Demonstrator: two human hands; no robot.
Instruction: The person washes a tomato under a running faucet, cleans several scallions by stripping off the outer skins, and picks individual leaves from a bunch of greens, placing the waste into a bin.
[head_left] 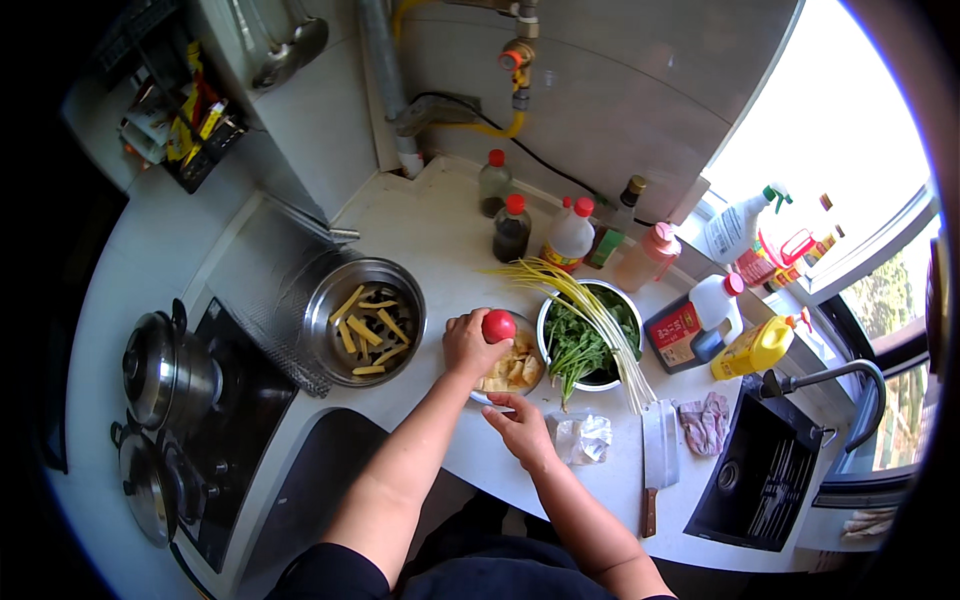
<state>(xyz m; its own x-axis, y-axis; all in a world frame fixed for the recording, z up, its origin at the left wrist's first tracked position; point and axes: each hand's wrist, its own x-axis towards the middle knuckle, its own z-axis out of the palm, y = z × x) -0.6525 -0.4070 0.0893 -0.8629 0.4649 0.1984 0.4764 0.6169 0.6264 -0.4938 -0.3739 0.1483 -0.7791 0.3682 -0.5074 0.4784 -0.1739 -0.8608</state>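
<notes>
My left hand (470, 348) is closed around a smooth, round red thing (498, 326); I cannot tell its exact kind. It is held over a plate (478, 396) of pale yellowish chunks (515, 368). My right hand (522, 432) is by the plate's near edge, fingers apart and holding nothing. Whether its fingertips touch the rim I cannot tell. To the right, a bowl (541, 335) holds leafy greens (578, 345), with long pale-stemmed scallions (600, 325) lying across it. A steel bowl (415, 300) with yellow sticks (362, 328) in it stands to the left.
A cleaver (660, 445) lies at the right, between a clear plastic bag (583, 440) and a crumpled cloth (704, 423). Beyond are a black sink (755, 470) and several bottles (570, 235). On the left, pots (160, 370) stand on a black stove (225, 420).
</notes>
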